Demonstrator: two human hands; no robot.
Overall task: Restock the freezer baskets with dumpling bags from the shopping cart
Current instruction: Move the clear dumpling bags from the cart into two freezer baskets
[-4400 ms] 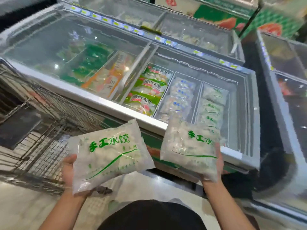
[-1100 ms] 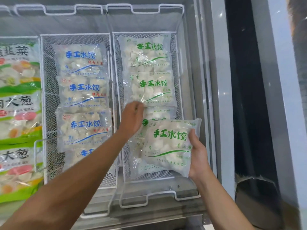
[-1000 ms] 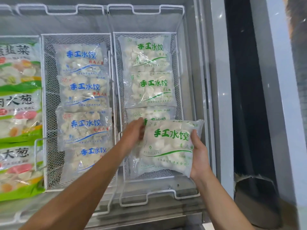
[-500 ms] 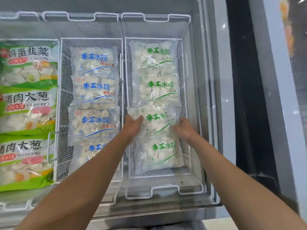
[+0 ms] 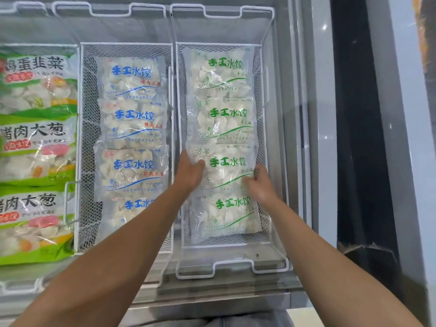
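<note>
Inside the right-hand white wire mesh basket [image 5: 264,142], four clear green-lettered dumpling bags [image 5: 224,74] lie in a row. My left hand [image 5: 190,174] and right hand [image 5: 259,185] each rest a loose, open grip on the third bag [image 5: 226,171], seating it. I judge this basket nearly stocked; the cart is out of view.

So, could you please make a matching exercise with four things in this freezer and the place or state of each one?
Things:
1. left hand
2. blue-print bags
3. green-print bags
4. colourful green packs

Places or states:
A. in the middle basket
B. far left of the freezer
C. in the right basket
D. on the third green-print bag's left edge

Pairs: 1-D, 2-A, 3-C, 4-B
</note>
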